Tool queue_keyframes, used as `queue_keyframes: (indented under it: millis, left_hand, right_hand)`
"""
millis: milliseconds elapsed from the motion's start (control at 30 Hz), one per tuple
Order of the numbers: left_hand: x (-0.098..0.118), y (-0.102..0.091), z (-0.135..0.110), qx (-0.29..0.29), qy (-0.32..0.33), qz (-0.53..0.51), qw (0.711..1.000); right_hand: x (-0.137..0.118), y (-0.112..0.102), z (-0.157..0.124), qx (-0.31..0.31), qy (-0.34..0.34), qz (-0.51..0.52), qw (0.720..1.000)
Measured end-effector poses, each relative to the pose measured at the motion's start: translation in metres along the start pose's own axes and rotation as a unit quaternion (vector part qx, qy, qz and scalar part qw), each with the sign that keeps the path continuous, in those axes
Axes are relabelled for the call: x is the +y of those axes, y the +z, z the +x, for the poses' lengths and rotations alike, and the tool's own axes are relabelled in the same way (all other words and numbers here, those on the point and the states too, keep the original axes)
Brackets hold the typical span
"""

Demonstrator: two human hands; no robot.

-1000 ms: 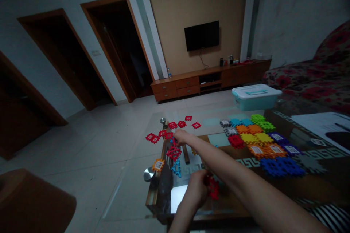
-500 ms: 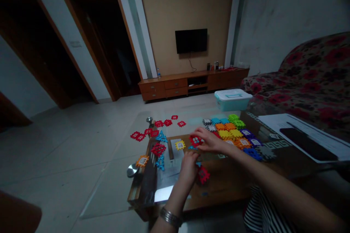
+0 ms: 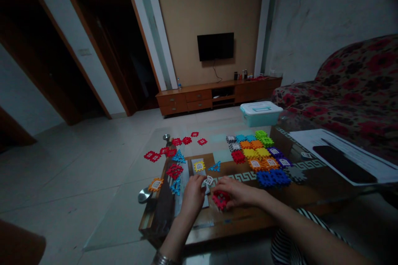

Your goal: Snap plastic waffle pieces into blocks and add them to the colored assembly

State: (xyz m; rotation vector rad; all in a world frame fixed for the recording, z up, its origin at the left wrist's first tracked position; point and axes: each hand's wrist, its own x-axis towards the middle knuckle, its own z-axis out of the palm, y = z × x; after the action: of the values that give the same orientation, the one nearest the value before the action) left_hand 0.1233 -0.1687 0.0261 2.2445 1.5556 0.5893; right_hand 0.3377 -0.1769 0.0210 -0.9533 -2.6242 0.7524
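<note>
Glass-topped table (image 3: 245, 211) spreads across the lower view. At the table's far end sits a teal box (image 3: 256, 121) with a white lid. On the table's right side lie papers (image 3: 309, 143), with a dark phone (image 3: 345, 164) on top. Right of the table's middle, coloured notched pieces (image 3: 258, 152) sit close together in rows. Near the table's front edge, the right hand (image 3: 238, 191) has its fingers closed on a red piece (image 3: 220, 200); just beside it, the left hand (image 3: 195, 193) has its fingers bent inward. Toward the table's left lie loose red pieces (image 3: 187, 140) and two blue triangles (image 3: 178, 157). Smallest, a white window piece (image 3: 209, 180) shows at the left fingertips, above the table's front half; I cannot tell whether they grip it.
</note>
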Motion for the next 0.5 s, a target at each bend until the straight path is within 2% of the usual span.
queue_keyframes:
  millis: [333, 433, 500]
  left_hand:
    - [0.006, 0.005, -0.001, -0.055, -0.007, 0.015, 0.998]
    - [0.007, 0.003, -0.003, -0.065, -0.008, 0.025, 0.998]
    - [0.008, 0.001, -0.003, -0.072, -0.01, 0.035, 0.997]
  right_hand:
    - [-0.019, -0.007, 0.0, -0.013, 0.049, -0.098, 0.994]
    - [-0.009, -0.012, -0.004, 0.018, 0.055, -0.112, 0.992]
    - [0.005, -0.022, -0.009, 0.06, 0.071, -0.117, 0.989]
